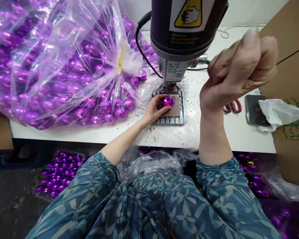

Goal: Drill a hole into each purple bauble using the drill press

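Note:
In the head view, a small drill press [174, 71] stands at the middle of the table, its bit pointing down at a shiny purple faceted ball [168, 101]. My left hand [156, 109] is closed round the left side of this ball, thumb and fingers pinching it on a brown board [175, 109] over the grey slotted base plate [169, 121]. The bit meets the ball's top; whether it has gone in I cannot tell. To the right of the motor head, my right hand [241, 66] is raised and wrapped round the drill press lever [204, 60], most of which the fingers hide.
A big clear bag [72, 66] of purple balls, tied with yellow, covers the table's left. Dark shavings lie round the base. Red-handled scissors [235, 107], a phone [255, 109] and a tissue [279, 111] sit at right, near a cardboard box [286, 76]. A tub of balls [59, 172] is below left.

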Demonstrator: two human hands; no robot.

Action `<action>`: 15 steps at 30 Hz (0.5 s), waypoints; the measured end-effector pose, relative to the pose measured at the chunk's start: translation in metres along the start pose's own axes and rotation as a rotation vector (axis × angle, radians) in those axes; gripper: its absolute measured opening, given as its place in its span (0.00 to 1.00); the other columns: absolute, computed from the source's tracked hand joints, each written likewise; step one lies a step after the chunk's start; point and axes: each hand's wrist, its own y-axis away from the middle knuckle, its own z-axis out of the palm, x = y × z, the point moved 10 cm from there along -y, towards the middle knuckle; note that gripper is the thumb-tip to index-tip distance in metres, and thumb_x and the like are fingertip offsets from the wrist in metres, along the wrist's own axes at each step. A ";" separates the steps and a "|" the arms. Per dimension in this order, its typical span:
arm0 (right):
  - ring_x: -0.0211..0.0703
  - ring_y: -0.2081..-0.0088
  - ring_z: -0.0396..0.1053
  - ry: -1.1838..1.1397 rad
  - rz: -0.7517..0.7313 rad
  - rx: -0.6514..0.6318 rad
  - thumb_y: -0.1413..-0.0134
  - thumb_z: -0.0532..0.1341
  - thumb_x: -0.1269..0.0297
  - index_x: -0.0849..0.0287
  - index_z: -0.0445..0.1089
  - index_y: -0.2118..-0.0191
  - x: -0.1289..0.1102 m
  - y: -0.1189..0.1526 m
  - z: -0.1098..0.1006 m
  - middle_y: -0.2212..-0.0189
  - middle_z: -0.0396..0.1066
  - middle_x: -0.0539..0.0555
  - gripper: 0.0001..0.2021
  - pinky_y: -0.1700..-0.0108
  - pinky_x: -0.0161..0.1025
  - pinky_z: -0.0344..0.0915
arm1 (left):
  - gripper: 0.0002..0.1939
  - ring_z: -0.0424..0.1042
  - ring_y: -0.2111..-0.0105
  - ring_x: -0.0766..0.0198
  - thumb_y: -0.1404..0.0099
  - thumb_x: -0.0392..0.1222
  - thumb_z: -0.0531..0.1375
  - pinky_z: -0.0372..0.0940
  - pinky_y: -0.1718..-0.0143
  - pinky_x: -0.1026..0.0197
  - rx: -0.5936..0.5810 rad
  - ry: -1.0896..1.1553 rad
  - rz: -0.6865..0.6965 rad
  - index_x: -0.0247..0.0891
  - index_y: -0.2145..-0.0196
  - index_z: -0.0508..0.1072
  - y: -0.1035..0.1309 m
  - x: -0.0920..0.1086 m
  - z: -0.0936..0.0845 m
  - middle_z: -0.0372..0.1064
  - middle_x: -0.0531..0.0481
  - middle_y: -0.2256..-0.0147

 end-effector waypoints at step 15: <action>0.29 0.82 0.28 0.146 -0.221 0.030 0.33 0.60 0.38 0.55 0.34 0.73 0.017 0.018 -0.018 0.84 0.27 0.44 0.36 0.78 0.43 0.35 | 0.28 0.77 0.40 0.49 0.32 0.53 0.74 0.72 0.36 0.44 -0.005 0.010 0.017 0.42 0.39 0.74 0.001 0.003 0.002 0.78 0.39 0.42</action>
